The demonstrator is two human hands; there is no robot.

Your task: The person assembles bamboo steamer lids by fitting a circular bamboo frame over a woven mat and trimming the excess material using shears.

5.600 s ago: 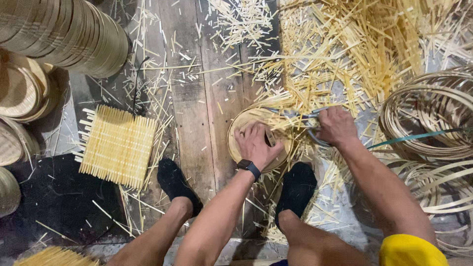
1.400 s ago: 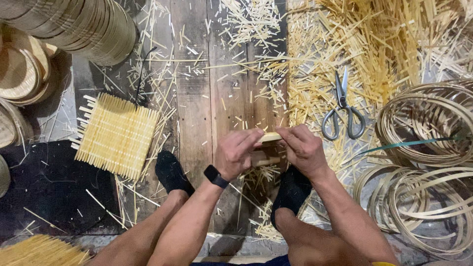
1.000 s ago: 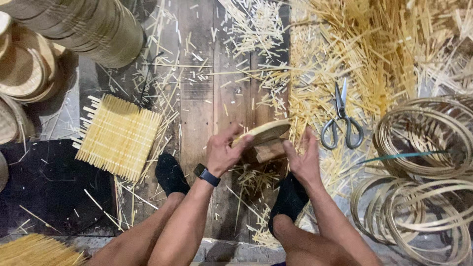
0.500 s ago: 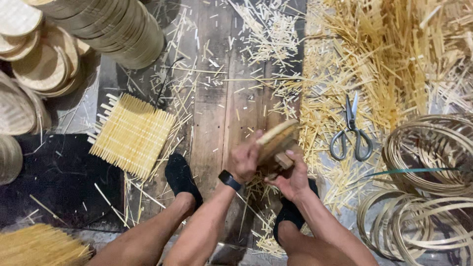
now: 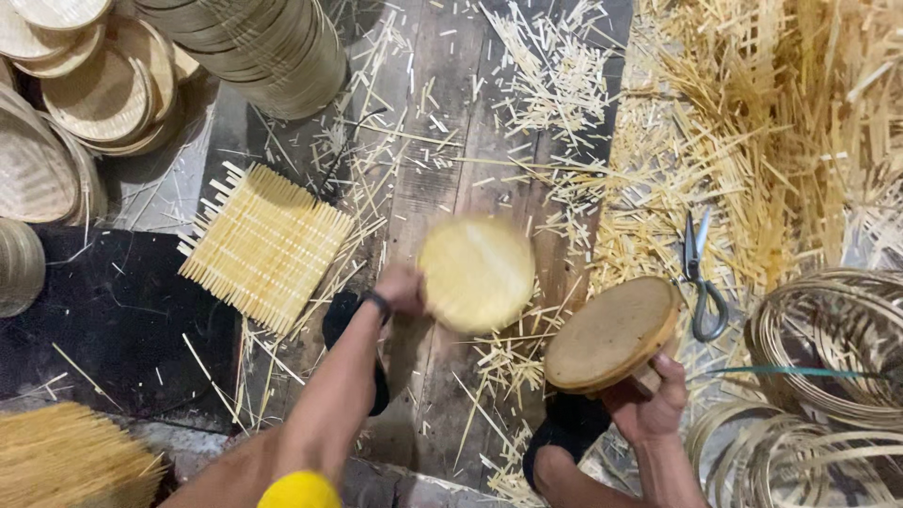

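left hand [image 5: 400, 287] gripping woven disc [image 5: 477, 273], right hand [image 5: 649, 404] gripping wooden mould [image 5: 611, 334]

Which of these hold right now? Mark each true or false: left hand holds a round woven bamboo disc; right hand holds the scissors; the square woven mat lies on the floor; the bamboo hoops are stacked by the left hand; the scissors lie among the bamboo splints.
1. The left hand holds a round woven bamboo disc. True; the disc is motion-blurred.
2. The right hand holds the scissors. False: it holds a round wooden mould.
3. The square woven mat lies on the floor. True.
4. The bamboo hoops are stacked by the left hand. False: they lie on the right hand's side.
5. The scissors lie among bamboo splints. True.
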